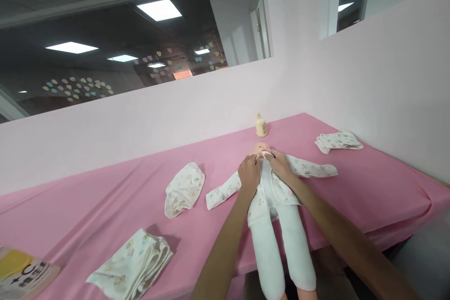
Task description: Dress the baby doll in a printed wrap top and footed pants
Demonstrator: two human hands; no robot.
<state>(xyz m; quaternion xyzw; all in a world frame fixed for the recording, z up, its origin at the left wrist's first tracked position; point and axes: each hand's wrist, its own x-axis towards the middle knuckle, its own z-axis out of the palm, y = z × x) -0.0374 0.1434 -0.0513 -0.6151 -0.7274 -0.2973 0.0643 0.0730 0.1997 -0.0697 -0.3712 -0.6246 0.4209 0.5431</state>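
A baby doll (267, 243) in white underclothes lies on its back on the pink-covered table (218, 234), its legs reaching past the near edge. It wears a printed baby jacket (311, 167) whose front lies open, with both sleeves spread out sideways. My left hand (250, 174) is closed on the jacket's left collar edge by the doll's neck. Opposite it, my right hand (280, 165) pinches the right collar edge just below the doll's head (260, 148). My hands partly cover the neck and shoulders.
A small cream bottle (261, 126) stands beyond the doll's head. Crumpled printed cloth (186, 189) and a folded printed cloth (132, 265) lie to the left. Another folded cloth (338, 141) sits at far right. A labelled package (24, 272) is at lower left. White walls (197, 112) border the table.
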